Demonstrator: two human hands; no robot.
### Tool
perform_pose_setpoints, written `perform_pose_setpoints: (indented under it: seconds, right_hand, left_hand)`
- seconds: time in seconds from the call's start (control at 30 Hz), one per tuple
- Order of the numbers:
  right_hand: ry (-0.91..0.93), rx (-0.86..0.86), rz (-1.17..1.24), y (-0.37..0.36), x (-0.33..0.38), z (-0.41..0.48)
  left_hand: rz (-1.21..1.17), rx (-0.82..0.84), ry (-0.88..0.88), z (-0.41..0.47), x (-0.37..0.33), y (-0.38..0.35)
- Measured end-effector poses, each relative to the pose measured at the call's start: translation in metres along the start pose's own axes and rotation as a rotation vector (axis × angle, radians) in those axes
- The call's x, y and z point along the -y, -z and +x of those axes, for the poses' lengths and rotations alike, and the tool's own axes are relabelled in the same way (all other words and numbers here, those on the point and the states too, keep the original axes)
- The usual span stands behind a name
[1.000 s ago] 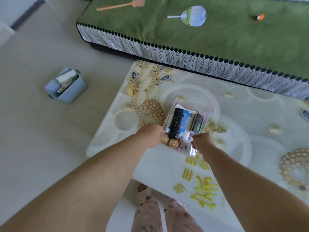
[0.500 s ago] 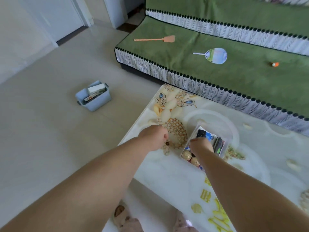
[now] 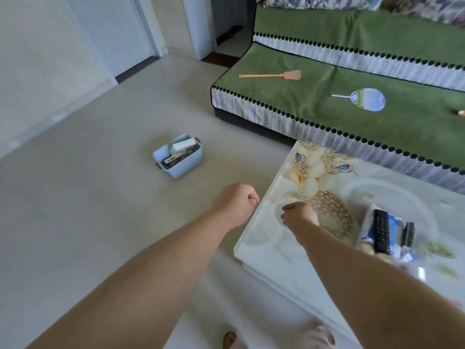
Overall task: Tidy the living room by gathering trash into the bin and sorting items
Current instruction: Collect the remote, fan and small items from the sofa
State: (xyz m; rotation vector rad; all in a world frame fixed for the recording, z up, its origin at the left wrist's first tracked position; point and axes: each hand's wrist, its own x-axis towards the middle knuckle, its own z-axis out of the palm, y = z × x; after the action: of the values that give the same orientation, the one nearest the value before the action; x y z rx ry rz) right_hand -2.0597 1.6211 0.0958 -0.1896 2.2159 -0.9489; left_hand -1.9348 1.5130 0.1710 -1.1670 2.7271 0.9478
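A light blue bin (image 3: 177, 157) holding boxes and packets stands on the tiled floor, left of the white patterned table (image 3: 254, 248). My left hand (image 3: 236, 205) is closed in a fist above the floor, just off the table's left corner; nothing shows out of it. My right hand (image 3: 299, 214) rests near the table's left edge with its fingers curled down, and what lies under them is hidden. A clear tray (image 3: 425, 230) at the right holds a black remote (image 3: 381, 231), a blue packet and a dark device (image 3: 407, 234).
The green-covered sofa (image 3: 339, 114) runs behind the table, with a pink fly swatter (image 3: 271, 76), a round hand fan (image 3: 368, 99) and a small orange thing (image 3: 460, 112) on it. A white door (image 3: 120, 34) is at the far left. My feet (image 3: 229, 340) are at the bottom.
The view has swung left and up. Both hands left the tray and moved left: the left fist is now past the table's corner, the right hand near the table's left edge.
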Motion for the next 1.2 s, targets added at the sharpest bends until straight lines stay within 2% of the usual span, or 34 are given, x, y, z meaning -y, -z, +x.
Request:
perform_pose_setpoints:
  seconds: [0.3, 0.57, 0.7, 0.87, 1.2]
  right_hand:
    - [0.058, -0.029, 0.023, -0.057, 0.072, 0.025]
    - [-0.013, -0.073, 0.092, -0.093, 0.129, 0.126]
    - [-0.101, -0.086, 0.097, -0.105, 0.161, 0.173]
    - [-0.139, -0.107, 0.125, -0.091, 0.205, 0.212]
    - [-0.173, -0.305, 0.309, -0.034, 0.244, 0.269]
  left_hand:
    - [0.045, -0.042, 0.099, 0.055, 0.077, 0.053]
    - [0.133, 0.08, 0.078, 0.183, 0.097, 0.087]
    - [0.215, 0.15, 0.057, 0.251, 0.09, 0.109]
    - [0.258, 0.145, -0.01, 0.321, 0.069, 0.139]
    - [0.325, 0.236, -0.226, 0.428, 0.02, 0.142]
